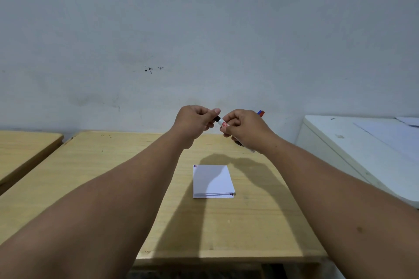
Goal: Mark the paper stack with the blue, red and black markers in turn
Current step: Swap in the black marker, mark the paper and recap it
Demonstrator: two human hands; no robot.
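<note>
Both hands are raised above the far end of the wooden table (113, 176). My right hand (247, 130) grips the white barrel of a marker (223, 123) with a red logo. My left hand (195, 121) pinches that marker's black cap end. Behind my right hand the blue and red ends of two more markers (261, 113) stick up; whether that hand holds them I cannot tell. A small white paper stack (212, 181) lies flat on the table below the hands, with short blue and red strokes at its far left and near right corners.
A second wooden table (22, 147) stands to the left, across a narrow gap. A white cabinet-like surface (353, 149) with papers on it is at the right. A grey wall runs close behind the table.
</note>
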